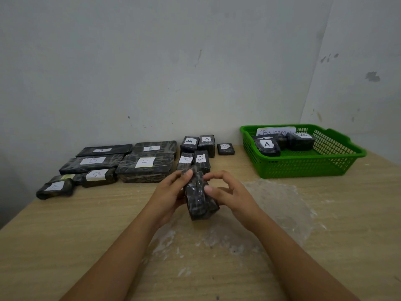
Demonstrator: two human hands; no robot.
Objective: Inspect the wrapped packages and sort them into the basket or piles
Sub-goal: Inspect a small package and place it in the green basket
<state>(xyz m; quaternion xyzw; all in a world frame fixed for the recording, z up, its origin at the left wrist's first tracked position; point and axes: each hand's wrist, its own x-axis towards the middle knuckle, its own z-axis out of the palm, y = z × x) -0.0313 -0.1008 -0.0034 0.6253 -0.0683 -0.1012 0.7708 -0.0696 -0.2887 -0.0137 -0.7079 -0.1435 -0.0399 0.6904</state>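
Dark wrapped package held up over the middle of the wooden table, tilted, near end lower; no label visible on the faces turned to the camera, underside hidden

Left hand grasping the package from its left side, fingers curled over the far top corner, palm side hidden behind the wrapping

Right hand at the right side of the package, thumb tip pressed against the wrapping, other fingers arched above and loosely curled; cannot tell whether those touch it

Crumpled clear plastic sheet lying on the table under and right of the hands, outline faint and hard to trace against the wood

Green basket at the far right near the wall corner, holding dark packages marked A and a white paper sign, its lettering partly cut off by the packages in front

Piles of flat labelled packages at the far left and small labelled blocks at the back centre, some letters blurred; nearest left parcel with an unreadable label, close to the table's left edge

Bare wood between the hands and the basket, and along the near edge on both sides of the forearms
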